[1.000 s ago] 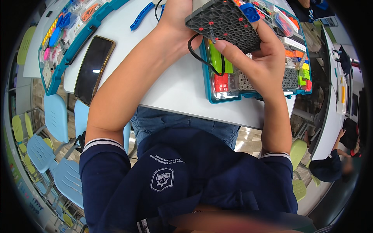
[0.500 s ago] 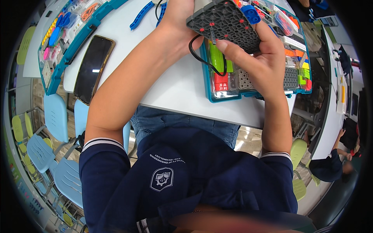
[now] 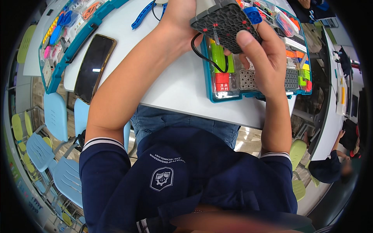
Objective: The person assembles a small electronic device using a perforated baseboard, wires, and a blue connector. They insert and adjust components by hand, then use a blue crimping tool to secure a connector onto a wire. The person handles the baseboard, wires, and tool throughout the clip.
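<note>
A dark grey perforated building-plate assembly (image 3: 225, 27) is held up over the table, its lattice face toward me, with red pegs, a translucent peg and a blue connector (image 3: 253, 15) at its right corner. My right hand (image 3: 266, 54) grips its right side, thumb pressed on the lattice face. My left hand (image 3: 180, 17) is closed about the assembly's left, far side; most of its fingers are hidden behind it or beyond the upper edge. A black cable (image 3: 206, 60) loops down from the assembly, in front of an open teal parts case (image 3: 211, 95).
Red, green and grey building pieces fill the case under my right hand. Farther left lie a dark phone (image 3: 93, 68), blue-handled pliers (image 3: 143, 15) and another teal case (image 3: 58, 77). Light blue chairs (image 3: 56, 116) stand left of the table; another person (image 3: 326, 169) is at the far right.
My right thumb has moved up and right across the lattice face, away from the translucent peg. The assembly has shifted slightly right and tilted, with the cable following.
</note>
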`<action>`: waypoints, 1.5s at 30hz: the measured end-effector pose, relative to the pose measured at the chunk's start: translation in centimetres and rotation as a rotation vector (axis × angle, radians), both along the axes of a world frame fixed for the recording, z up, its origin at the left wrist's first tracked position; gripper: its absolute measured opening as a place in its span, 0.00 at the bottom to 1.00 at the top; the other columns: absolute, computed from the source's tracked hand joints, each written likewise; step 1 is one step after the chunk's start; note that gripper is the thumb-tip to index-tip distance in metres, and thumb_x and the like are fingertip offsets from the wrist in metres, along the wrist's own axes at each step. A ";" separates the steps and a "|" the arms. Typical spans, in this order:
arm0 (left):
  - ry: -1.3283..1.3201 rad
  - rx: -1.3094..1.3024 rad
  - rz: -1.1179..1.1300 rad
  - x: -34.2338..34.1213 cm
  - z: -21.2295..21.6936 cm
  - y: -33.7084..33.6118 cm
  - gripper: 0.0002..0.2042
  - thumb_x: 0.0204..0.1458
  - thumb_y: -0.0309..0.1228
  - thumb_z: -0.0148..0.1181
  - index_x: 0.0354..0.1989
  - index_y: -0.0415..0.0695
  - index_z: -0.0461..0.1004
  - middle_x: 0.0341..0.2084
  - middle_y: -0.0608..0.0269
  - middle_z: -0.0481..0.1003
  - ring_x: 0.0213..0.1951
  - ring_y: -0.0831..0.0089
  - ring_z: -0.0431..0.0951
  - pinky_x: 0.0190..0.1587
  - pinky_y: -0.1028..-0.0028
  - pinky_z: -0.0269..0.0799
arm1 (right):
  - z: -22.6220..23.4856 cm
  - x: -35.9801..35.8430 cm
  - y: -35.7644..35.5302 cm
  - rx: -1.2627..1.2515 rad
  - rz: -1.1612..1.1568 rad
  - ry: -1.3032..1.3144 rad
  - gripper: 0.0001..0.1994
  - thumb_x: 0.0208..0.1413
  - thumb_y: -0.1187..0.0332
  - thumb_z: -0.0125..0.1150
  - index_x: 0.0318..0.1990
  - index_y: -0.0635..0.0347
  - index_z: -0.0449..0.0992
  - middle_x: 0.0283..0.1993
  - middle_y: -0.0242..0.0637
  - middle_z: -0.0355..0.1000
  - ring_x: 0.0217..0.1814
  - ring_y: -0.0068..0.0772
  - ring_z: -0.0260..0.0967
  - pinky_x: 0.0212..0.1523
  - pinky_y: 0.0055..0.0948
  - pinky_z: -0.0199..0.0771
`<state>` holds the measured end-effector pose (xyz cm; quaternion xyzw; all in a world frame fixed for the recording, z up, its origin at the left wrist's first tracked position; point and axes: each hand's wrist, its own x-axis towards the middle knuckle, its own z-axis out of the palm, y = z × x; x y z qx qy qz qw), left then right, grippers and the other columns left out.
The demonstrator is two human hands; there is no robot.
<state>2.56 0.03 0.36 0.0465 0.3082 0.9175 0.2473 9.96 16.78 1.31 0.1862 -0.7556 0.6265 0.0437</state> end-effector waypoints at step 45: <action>-0.008 -0.081 0.072 0.1 -0.3 0.1 0.13 0.53 0.34 0.54 0.38 0.35 0.75 0.30 0.54 0.80 0.28 0.67 0.81 0.36 0.72 0.79 | -1.3 -0.4 -1.3 -0.068 -0.142 0.227 0.13 0.50 0.64 0.76 0.32 0.63 0.80 0.24 0.26 0.72 0.24 0.13 0.64 0.24 0.18 0.62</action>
